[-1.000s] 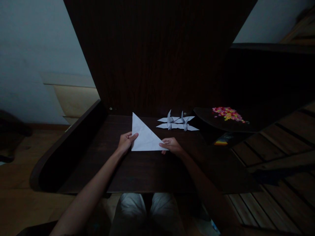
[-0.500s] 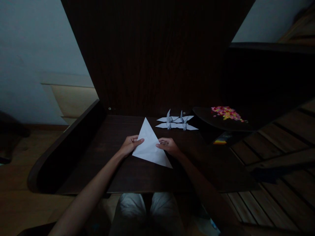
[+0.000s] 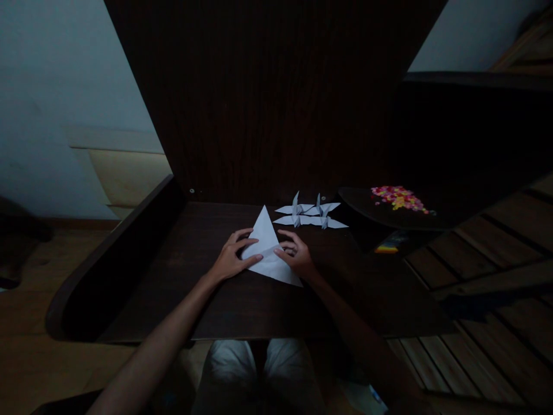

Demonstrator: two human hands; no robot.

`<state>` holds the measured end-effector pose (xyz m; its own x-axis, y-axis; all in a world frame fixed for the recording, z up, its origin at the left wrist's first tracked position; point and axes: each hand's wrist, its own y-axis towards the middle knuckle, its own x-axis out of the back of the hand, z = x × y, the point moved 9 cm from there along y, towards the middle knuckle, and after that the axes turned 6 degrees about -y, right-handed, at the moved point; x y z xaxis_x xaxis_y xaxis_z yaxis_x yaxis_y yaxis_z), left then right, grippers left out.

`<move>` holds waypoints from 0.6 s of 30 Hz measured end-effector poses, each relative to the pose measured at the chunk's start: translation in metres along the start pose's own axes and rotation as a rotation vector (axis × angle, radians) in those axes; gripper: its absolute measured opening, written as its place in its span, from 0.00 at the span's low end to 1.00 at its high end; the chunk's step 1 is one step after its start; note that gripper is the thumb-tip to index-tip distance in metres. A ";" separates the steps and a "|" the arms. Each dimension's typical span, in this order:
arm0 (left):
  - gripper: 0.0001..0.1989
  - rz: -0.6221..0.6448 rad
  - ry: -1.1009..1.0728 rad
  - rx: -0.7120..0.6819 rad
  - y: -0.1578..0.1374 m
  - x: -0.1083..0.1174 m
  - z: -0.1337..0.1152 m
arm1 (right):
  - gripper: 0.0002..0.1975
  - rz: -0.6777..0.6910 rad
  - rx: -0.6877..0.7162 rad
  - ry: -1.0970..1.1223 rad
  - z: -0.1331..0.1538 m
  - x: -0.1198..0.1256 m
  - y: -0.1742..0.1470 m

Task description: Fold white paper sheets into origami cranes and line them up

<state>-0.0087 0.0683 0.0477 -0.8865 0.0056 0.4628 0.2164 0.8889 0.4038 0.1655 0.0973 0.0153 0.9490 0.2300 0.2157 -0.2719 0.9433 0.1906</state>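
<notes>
A white sheet of paper folded into a triangle is between my hands at the dark desktop, its point facing away from me. My left hand lies over its left edge with fingers and thumb spread on top of it. At the right edge, my right hand has its thumb on the paper and the other fingers bent beside the edge, with the index finger stretched forward. Several folded white paper cranes stand close together just beyond my right hand.
Small pink, red and yellow pieces are heaped on a dark raised shelf at the right. A dark side panel bounds the desktop on the left, and a tall dark back board rises behind it.
The paper has shifted slightly right and turned a little. My left hand has moved right and spread its fingers over the paper. My right index finger has stretched forward.
</notes>
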 end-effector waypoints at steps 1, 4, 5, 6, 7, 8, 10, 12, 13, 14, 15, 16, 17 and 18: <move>0.20 0.029 0.025 -0.016 -0.001 -0.003 -0.002 | 0.28 -0.006 0.008 -0.019 0.000 0.000 0.000; 0.21 0.101 0.013 -0.014 -0.001 -0.013 -0.002 | 0.28 -0.011 0.039 -0.059 0.002 -0.001 0.000; 0.20 0.117 -0.022 0.001 -0.002 -0.015 0.000 | 0.28 -0.010 0.050 -0.063 0.003 -0.002 0.000; 0.19 0.129 -0.064 0.023 -0.002 -0.017 0.002 | 0.28 -0.008 0.061 -0.060 0.004 -0.003 0.000; 0.17 0.130 -0.107 0.050 -0.002 -0.018 0.004 | 0.28 -0.007 0.071 -0.054 0.004 -0.003 0.000; 0.16 0.121 -0.143 0.081 -0.002 -0.018 0.008 | 0.29 -0.005 0.082 -0.048 0.005 -0.004 0.000; 0.15 0.072 -0.182 0.135 -0.001 -0.014 0.015 | 0.29 -0.018 0.116 -0.053 0.008 -0.003 0.000; 0.15 0.003 -0.180 0.166 -0.001 -0.007 0.022 | 0.29 -0.097 0.182 -0.104 0.014 0.005 -0.001; 0.16 -0.028 -0.176 0.177 -0.001 -0.003 0.025 | 0.28 -0.163 0.221 -0.148 0.018 0.012 -0.002; 0.16 -0.051 -0.180 0.190 -0.001 0.000 0.028 | 0.28 -0.235 0.257 -0.199 0.022 0.019 -0.004; 0.17 -0.070 -0.196 0.206 0.000 0.002 0.032 | 0.28 -0.303 0.284 -0.247 0.026 0.026 -0.006; 0.17 -0.084 -0.226 0.229 0.000 0.004 0.036 | 0.29 -0.353 0.299 -0.286 0.028 0.031 -0.008; 0.18 -0.098 -0.268 0.254 0.000 0.005 0.040 | 0.31 -0.381 0.304 -0.307 0.029 0.035 -0.008; 0.18 -0.110 -0.320 0.279 0.000 0.006 0.044 | 0.34 -0.385 0.301 -0.305 0.028 0.038 -0.008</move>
<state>-0.0316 0.0884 0.0160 -0.9897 0.0063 0.1432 0.0335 0.9816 0.1880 0.1989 0.0916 0.0491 0.9119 -0.2381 0.3343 0.0085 0.8253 0.5647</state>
